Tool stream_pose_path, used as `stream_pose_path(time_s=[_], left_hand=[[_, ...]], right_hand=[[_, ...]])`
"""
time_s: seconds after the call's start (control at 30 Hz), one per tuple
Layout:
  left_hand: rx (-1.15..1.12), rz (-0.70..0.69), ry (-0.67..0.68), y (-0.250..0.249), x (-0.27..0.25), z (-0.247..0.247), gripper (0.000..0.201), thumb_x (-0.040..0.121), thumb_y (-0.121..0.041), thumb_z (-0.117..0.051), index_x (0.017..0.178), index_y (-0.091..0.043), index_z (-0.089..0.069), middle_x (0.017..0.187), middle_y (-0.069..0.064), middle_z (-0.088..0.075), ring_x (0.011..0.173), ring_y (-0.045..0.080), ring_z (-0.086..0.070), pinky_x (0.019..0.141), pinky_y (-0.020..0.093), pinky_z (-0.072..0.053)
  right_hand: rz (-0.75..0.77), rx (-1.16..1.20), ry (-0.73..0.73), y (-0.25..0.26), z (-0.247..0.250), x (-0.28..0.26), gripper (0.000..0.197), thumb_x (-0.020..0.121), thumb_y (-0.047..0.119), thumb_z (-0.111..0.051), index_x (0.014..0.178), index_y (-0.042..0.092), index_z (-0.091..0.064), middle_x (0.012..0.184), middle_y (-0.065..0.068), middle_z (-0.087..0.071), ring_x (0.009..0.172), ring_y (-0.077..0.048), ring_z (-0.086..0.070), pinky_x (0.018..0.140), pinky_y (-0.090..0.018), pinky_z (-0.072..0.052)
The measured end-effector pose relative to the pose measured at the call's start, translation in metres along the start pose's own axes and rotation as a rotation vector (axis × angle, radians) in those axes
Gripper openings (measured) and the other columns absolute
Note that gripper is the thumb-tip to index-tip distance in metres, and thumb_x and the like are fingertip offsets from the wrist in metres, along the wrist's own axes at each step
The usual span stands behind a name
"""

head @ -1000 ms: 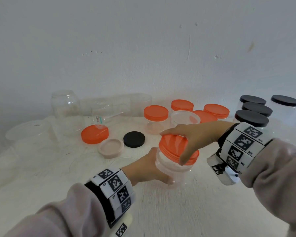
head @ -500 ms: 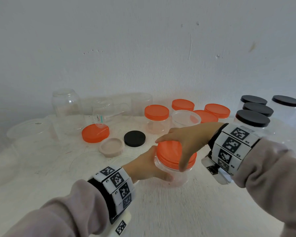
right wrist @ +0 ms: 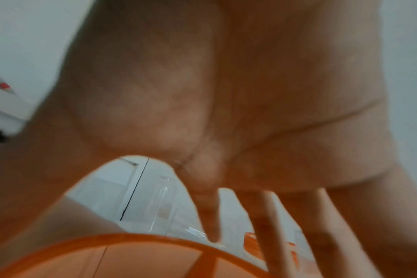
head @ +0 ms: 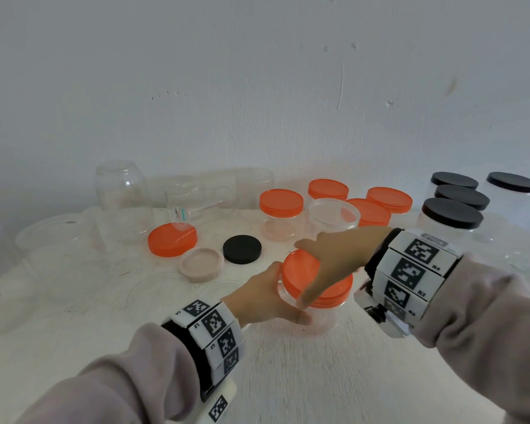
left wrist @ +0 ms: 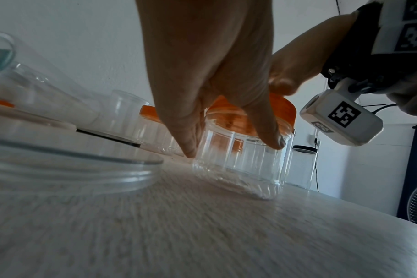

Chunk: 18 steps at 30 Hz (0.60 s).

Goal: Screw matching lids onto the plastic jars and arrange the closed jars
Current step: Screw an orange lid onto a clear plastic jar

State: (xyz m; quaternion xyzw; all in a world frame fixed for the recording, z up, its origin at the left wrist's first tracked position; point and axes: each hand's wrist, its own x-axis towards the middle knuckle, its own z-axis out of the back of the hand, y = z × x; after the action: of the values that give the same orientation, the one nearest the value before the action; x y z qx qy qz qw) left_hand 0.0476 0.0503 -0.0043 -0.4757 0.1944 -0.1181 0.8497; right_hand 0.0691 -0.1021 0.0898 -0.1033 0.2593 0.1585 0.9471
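Note:
A clear plastic jar (head: 322,316) stands on the white table (head: 318,377) at centre, with an orange lid (head: 300,270) on its mouth. My left hand (head: 266,298) grips the jar's body (left wrist: 238,161) from the left, thumb at the front. My right hand (head: 328,258) lies over the orange lid (right wrist: 155,259) from the right, its fingers curled round the rim. In the left wrist view the lid (left wrist: 283,109) sits tilted on the jar's neck, with the jar's base on the table. The right wrist view is blurred.
Loose lids lie behind on the left: an orange one (head: 172,240), a beige one (head: 201,264) and a black one (head: 242,249). Orange-lidded jars (head: 280,215) and an open jar (head: 332,218) stand behind; black-lidded jars (head: 452,218) at right; empty clear jars (head: 123,194) at back left.
Both hands brought the jar down and slightly nearer, so it now stands on the table. My right hand has turned on the lid, its fingers further round the rim.

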Motion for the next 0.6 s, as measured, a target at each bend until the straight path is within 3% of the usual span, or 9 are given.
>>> stream_pose_path(time_s=[0.07, 0.17, 0.27, 0.3, 0.37, 0.47, 0.53, 0.6], left_hand=[[0.005, 0.0, 0.008, 0.0, 0.0, 0.0, 0.098, 0.066, -0.024, -0.088, 0.143, -0.023, -0.028, 0.138, -0.006, -0.047, 0.127, 0.015, -0.044, 0.107, 0.035, -0.037], [0.002, -0.004, 0.019, -0.001, -0.001, 0.0, 0.099, 0.067, -0.021, -0.087, 0.145, -0.022, -0.026, 0.141, -0.005, -0.045, 0.129, 0.017, -0.043, 0.109, 0.039, -0.037], [0.01, -0.004, 0.016, -0.001, -0.001, 0.0, 0.099, 0.067, -0.021, -0.087, 0.144, -0.022, -0.026, 0.14, -0.005, -0.045, 0.128, 0.017, -0.043, 0.109, 0.04, -0.037], [0.013, -0.002, 0.013, -0.001, -0.001, 0.0, 0.098, 0.067, -0.022, -0.087, 0.144, -0.022, -0.027, 0.14, -0.005, -0.046, 0.128, 0.017, -0.044, 0.109, 0.039, -0.038], [0.014, 0.001, 0.008, 0.0, 0.0, 0.0, 0.096, 0.067, -0.023, -0.087, 0.143, -0.022, -0.028, 0.139, -0.004, -0.047, 0.127, 0.017, -0.044, 0.108, 0.038, -0.038], [0.011, 0.004, 0.008, 0.0, 0.0, 0.0, 0.096, 0.067, -0.023, -0.087, 0.143, -0.021, -0.029, 0.138, -0.004, -0.049, 0.127, 0.017, -0.045, 0.108, 0.04, -0.038], [0.02, 0.004, 0.011, 0.0, 0.0, 0.0, 0.097, 0.067, -0.023, -0.087, 0.144, -0.021, -0.027, 0.139, -0.004, -0.047, 0.127, 0.017, -0.044, 0.108, 0.038, -0.038], [0.036, 0.004, 0.014, 0.0, 0.001, 0.0, 0.098, 0.068, -0.025, -0.087, 0.144, -0.022, -0.026, 0.14, -0.004, -0.045, 0.128, 0.017, -0.043, 0.108, 0.036, -0.037]], right_hand=[[0.044, -0.011, 0.016, -0.001, 0.005, -0.003, 0.115, 0.059, 0.073, -0.073, 0.147, 0.051, -0.002, 0.15, 0.007, -0.025, 0.126, -0.024, -0.043, 0.099, -0.043, -0.04], [0.096, 0.002, 0.045, -0.002, 0.01, -0.007, 0.103, 0.066, 0.054, -0.08, 0.143, 0.057, -0.012, 0.143, 0.012, -0.027, 0.131, -0.026, -0.036, 0.098, -0.044, -0.042], [0.091, 0.024, 0.029, -0.005, 0.008, -0.005, 0.098, 0.066, 0.059, -0.077, 0.143, 0.056, -0.016, 0.136, 0.012, -0.032, 0.117, -0.021, -0.046, 0.092, -0.041, -0.044], [0.082, 0.031, 0.011, -0.005, 0.006, -0.004, 0.098, 0.066, 0.064, -0.075, 0.144, 0.054, -0.016, 0.132, 0.011, -0.034, 0.102, -0.015, -0.052, 0.086, -0.037, -0.045], [0.052, 0.043, -0.026, -0.005, 0.003, -0.002, 0.099, 0.065, 0.075, -0.067, 0.146, 0.047, -0.018, 0.129, 0.008, -0.038, 0.07, -0.003, -0.045, 0.067, -0.027, -0.04], [0.004, 0.053, -0.053, -0.004, 0.0, 0.001, 0.104, 0.064, 0.084, -0.058, 0.148, 0.034, -0.023, 0.135, 0.003, -0.044, 0.06, -0.001, -0.041, 0.055, -0.022, -0.034], [-0.004, 0.031, -0.016, -0.004, 0.002, 0.0, 0.111, 0.059, 0.085, -0.06, 0.15, 0.038, -0.016, 0.142, 0.003, -0.04, 0.07, -0.003, -0.047, 0.066, -0.024, -0.041], [0.021, 0.007, 0.023, -0.005, 0.005, 0.0, 0.114, 0.057, 0.078, -0.07, 0.147, 0.05, -0.006, 0.147, 0.007, -0.032, 0.108, -0.016, -0.053, 0.088, -0.034, -0.041]])
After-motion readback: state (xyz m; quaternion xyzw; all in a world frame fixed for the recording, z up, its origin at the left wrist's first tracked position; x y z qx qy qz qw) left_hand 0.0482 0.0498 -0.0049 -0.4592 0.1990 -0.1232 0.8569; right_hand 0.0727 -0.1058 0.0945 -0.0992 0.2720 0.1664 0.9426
